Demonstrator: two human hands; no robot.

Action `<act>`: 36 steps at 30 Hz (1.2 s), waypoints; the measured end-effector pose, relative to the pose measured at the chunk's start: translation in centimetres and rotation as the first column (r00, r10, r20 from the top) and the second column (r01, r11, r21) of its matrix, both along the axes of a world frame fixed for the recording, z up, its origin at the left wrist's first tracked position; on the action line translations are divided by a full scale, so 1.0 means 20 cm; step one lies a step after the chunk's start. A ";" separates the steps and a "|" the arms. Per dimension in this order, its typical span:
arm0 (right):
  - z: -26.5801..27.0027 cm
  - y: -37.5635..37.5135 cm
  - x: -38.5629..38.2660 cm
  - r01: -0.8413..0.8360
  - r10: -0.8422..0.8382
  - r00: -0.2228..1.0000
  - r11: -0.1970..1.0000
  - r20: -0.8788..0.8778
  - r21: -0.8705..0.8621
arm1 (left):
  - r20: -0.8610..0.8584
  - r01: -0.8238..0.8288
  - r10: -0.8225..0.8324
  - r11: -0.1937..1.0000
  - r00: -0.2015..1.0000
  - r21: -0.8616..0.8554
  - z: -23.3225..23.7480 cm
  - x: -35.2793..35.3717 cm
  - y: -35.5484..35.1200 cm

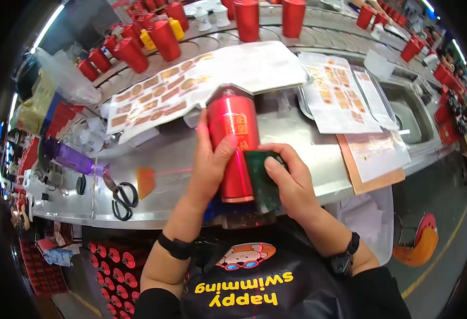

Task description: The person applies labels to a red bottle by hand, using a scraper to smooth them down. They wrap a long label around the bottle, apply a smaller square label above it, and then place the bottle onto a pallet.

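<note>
Tilted over the metal worktop is a glossy red cylindrical vessel (232,125) with a gold emblem and characters on its side. My left hand (212,157) wraps round its left side, thumb lying across the front. A dark green flexible pad (261,186) lies against the vessel's lower right side, gripped by my right hand (292,178) with the thumb on top. Left of my hands are an orange scraper (145,182) and black-handled scissors (124,201) on the worktop.
Sheets of gold decals (164,95) lie behind the vessel, and another decal sheet (337,93) is at the right. A sink (411,119) sits far right. Red vessels (164,40) stand along the conveyor behind. A purple bottle (68,155) lies at left.
</note>
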State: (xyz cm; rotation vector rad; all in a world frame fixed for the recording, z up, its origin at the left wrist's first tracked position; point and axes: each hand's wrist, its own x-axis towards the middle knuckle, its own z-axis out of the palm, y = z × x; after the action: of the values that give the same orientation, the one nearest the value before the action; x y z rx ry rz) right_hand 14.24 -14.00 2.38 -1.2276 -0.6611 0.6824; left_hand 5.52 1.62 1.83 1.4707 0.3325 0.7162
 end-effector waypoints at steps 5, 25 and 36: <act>0.02 -0.01 0.01 -0.041 0.041 0.999 0.998 -0.024 -0.038 | -0.058 -0.021 0.023 0.999 0.998 0.035 0.00 0.00 0.01; 0.01 -0.01 0.00 -0.028 0.028 1.000 0.999 -0.013 -0.040 | -0.003 0.005 -0.005 1.000 1.000 0.031 0.02 0.00 -0.01; 0.04 0.03 0.12 0.063 -0.014 0.496 0.998 0.868 -0.020 | 0.037 0.011 -0.005 0.984 0.999 -0.179 0.05 0.00 0.00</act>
State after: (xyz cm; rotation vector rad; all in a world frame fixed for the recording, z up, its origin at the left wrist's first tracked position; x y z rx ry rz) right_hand 16.60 -13.33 3.25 -1.6180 -1.4665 -0.0495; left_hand 5.49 1.58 2.74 1.2866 0.3541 0.6879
